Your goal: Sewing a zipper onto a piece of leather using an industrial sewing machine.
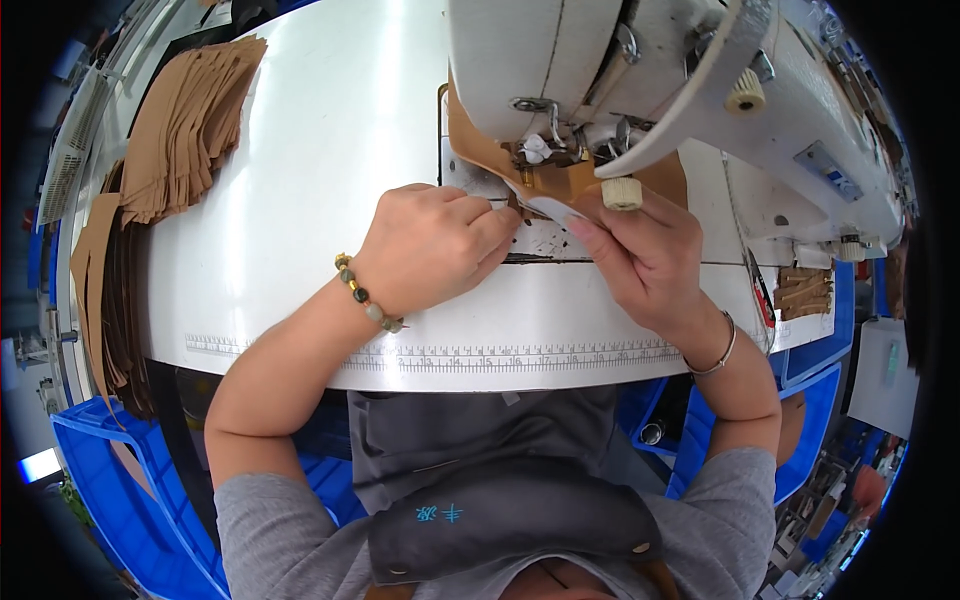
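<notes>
A white sewing machine point(690, 60) stands over a metal plate point(465, 183) in the white table. Under its head lies a curved tan piece point(473, 130) with a pale strip point(550, 210) along its near edge. My left hand point(440, 250) is curled beside the plate, its fingertips at that piece's near edge; what they pinch is hidden. My right hand point(645, 260) grips the tan piece from the right, thumb on the pale strip, fingers partly behind a cream knob point(622, 194).
Stacked brown pieces point(185, 135) lie at the left. Red-handled scissors point(762, 300) and small brown pieces point(805, 292) lie at the right. A printed ruler point(430, 355) runs along the table's near edge. Blue bins point(110, 460) hang below on both sides.
</notes>
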Tool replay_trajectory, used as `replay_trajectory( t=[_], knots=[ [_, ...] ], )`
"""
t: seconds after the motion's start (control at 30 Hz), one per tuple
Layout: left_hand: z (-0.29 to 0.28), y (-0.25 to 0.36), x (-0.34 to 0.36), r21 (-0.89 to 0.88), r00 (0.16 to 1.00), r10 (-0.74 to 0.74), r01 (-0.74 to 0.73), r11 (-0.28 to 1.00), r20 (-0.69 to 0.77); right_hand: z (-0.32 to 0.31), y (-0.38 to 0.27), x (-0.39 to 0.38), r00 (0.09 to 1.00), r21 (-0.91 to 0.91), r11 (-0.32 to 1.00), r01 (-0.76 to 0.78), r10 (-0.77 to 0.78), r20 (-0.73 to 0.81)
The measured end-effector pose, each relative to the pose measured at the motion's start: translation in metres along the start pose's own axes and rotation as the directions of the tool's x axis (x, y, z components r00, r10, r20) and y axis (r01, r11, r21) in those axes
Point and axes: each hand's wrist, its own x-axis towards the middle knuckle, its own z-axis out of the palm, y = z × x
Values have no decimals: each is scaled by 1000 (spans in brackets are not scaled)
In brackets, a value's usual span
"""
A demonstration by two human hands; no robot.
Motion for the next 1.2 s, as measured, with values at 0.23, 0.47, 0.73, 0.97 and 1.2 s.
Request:
replay_trajectory(
  t=[0.23, 0.47, 0.73, 0.97, 1.2],
  knots=[
    [2, -6, 1, 32, 1000, -6, 6, 999, 3, 0, 2, 0, 1000, -18, 1000, 25, -25, -8],
    [8, -3, -1, 27, 1000, -3, 2, 1000, 20, -1, 3, -2, 1000, 6, 1000, 14, -14, 9],
    [4, -2, -4, -28, 998, -7, 9, 1000, 65, 9, 8, 0, 959, -65, 987, -147, 158, 234],
    [-32, -1, -3, -87, 941, -104, 139, 986, 322, 14, 2, -10, 934, -323, 942, 91, 32, 356],
    [-24, 11, 2, -97, 980, -148, 161, 982, 129, 20, 1, -10, 958, -374, 912, 172, -67, 277]
  ],
)
